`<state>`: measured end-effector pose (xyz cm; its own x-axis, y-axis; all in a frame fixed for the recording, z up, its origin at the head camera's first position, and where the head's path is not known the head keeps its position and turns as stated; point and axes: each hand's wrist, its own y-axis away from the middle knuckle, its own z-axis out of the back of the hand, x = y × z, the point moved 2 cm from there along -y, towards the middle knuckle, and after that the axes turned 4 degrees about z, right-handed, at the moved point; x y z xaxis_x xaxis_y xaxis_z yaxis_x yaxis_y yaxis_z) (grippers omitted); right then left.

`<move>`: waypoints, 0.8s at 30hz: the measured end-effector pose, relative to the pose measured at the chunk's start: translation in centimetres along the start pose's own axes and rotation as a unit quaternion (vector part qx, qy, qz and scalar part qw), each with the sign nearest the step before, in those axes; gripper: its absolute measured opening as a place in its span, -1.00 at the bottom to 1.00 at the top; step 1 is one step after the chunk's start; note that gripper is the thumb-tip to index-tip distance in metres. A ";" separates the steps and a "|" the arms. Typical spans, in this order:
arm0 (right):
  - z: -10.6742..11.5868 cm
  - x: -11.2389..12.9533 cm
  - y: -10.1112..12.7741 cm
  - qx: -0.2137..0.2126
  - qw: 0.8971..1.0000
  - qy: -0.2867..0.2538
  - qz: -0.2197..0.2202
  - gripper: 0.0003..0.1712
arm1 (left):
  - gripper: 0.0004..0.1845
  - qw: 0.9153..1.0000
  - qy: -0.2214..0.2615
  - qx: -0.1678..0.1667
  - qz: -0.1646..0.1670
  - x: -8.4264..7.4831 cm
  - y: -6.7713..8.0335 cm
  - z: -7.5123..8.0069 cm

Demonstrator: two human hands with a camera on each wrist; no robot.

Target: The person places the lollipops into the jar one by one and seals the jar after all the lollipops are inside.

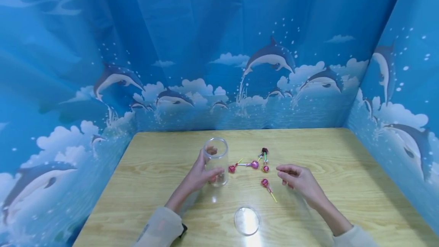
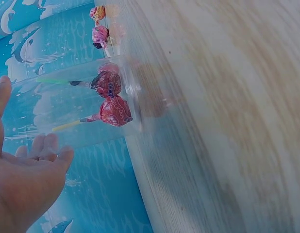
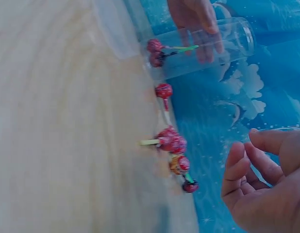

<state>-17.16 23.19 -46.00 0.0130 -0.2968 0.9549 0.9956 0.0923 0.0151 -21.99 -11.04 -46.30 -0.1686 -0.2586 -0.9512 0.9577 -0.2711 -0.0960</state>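
My left hand (image 1: 199,172) grips a tall clear jar (image 1: 222,157), thumb on the near side and fingers behind it. The jar stands upright on the table. Inside, a few lollipops lie with their heads at the bottom; a red one (image 2: 116,110) shows best in the left wrist view. My right hand (image 1: 303,183) hovers right of the loose lollipops, its fingers loosely bent and holding nothing. Closest to it are an orange-red lollipop (image 1: 265,169) and a red lollipop (image 1: 265,183) with a yellow stick. A pink lollipop (image 1: 254,164) and others lie between the hands.
A round clear lid (image 1: 247,221) lies flat near the front of the wooden table (image 1: 151,190), catching glare. A blue curtain (image 1: 212,68) printed with dolphins hangs behind the table and along both sides.
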 end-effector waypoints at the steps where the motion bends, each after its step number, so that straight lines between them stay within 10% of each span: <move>1: -0.1 -0.3 0.1 0.000 1.000 -0.002 -0.003 -0.53 | -0.13 1.000 0.000 0.000 -0.001 0.0 0.0 0.0; 24: -3.4 -3.3 2.4 -0.019 0.995 0.099 -0.005 -0.56 | -0.17 1.000 0.008 -0.004 -0.013 0.0 0.0 0.0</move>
<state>-14.53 21.16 -50.09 0.0177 -0.4795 0.8774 0.9985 0.0539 0.0094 -22.03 -11.01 -46.33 -0.1901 -0.2373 -0.9526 0.9550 -0.2696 -0.1234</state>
